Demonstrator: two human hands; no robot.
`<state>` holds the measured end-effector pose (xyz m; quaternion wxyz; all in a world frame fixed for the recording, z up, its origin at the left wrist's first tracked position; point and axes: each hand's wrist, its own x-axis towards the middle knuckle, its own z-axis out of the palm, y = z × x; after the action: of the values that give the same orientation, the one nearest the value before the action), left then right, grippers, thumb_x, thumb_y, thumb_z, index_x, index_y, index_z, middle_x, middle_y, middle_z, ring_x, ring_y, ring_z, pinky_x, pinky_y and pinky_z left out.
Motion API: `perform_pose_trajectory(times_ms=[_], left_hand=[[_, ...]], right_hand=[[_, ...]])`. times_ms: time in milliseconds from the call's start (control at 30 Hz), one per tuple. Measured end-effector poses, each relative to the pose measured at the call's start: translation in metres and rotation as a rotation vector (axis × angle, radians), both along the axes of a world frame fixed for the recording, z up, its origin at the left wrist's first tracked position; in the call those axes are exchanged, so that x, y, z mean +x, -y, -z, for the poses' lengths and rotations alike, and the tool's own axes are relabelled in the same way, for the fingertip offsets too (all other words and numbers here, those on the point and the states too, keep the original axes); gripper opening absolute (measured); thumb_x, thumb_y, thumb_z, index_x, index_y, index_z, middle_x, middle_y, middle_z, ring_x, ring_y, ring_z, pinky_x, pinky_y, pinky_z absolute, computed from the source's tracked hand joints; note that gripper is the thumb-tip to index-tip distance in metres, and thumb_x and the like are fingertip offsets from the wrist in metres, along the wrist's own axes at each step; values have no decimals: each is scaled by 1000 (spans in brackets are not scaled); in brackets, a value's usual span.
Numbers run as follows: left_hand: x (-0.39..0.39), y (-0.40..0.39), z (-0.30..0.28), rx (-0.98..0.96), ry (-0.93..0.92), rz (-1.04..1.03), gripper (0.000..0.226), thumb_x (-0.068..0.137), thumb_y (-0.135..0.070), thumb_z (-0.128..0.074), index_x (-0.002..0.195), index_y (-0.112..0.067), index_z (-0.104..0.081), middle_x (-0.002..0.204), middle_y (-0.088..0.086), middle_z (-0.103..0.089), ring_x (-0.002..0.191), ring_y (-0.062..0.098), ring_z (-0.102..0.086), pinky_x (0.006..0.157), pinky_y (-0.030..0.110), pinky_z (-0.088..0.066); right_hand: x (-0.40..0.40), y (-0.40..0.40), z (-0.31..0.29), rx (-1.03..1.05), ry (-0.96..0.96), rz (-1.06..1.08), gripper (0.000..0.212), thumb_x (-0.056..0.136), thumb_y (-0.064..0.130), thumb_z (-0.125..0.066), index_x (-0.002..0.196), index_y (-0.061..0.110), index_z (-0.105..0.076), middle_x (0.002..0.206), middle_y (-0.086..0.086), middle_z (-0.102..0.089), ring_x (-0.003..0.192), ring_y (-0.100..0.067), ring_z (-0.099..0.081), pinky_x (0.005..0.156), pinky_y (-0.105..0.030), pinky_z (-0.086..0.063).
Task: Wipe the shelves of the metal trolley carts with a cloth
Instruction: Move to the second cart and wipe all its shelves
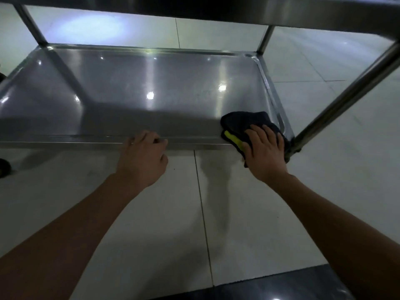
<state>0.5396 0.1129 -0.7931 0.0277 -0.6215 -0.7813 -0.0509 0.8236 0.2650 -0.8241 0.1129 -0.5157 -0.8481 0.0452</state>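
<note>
The lower shelf [140, 83] of a stainless steel trolley fills the upper half of the view, shiny and bare. A dark cloth [244, 121] with a yellow patch lies on the shelf's near right corner. My right hand [264, 150] presses flat on the cloth with straight fingers. My left hand [144, 154] grips the shelf's front rim near its middle, fingers curled over the edge.
The trolley's upper shelf [281, 11] hangs overhead along the top. Steel posts stand at the near right corner [346, 96], far right [265, 40] and far left [32, 27]. Pale floor tiles [173, 213] lie below. A dark wheel [4, 167] shows at the left edge.
</note>
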Motion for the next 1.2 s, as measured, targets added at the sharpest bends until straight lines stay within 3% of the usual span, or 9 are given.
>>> perform_pose_trajectory(times_ms=[233,533,800,1033,1200], left_hand=[[39,-20,-1,-73,-74,31,43,94,-39,-45,129,-19,-61,130,1,-55,128,21,-43,107,43,-35],[23,-4,-3,-92,-46,46,45,93,-40,-50,135,-25,-59,142,-2,-52,133,20,-42,110,43,-29],[-15,28,-19,-102,-25,-3,45,93,-38,-53,135,-24,-59,143,0,-53,133,22,-44,110,41,-29],[-75,73,-34,-107,-21,-70,39,92,-36,-52,126,-21,-64,134,1,-58,126,25,-48,106,42,-35],[-107,101,-33,-150,42,-112,41,96,-42,-47,128,-21,-62,134,2,-55,130,22,-43,104,39,-32]], right_hand=[[22,-3,-4,24,57,36,47,96,20,-54,142,13,-45,150,-9,-41,143,-37,-27,119,-57,-15],[4,18,-6,109,52,1,54,83,-1,-65,134,12,-51,141,-10,-48,133,-38,-36,112,-59,-26],[-70,53,-19,49,90,-279,75,74,1,-74,142,18,-47,147,-4,-43,135,-34,-34,109,-53,-30],[-133,83,-37,-49,-37,-367,71,79,1,-76,142,17,-49,149,-5,-43,137,-34,-35,108,-55,-33],[-188,114,-51,-65,-112,-367,45,92,5,-62,135,16,-54,141,-6,-49,124,-35,-43,99,-53,-39]])
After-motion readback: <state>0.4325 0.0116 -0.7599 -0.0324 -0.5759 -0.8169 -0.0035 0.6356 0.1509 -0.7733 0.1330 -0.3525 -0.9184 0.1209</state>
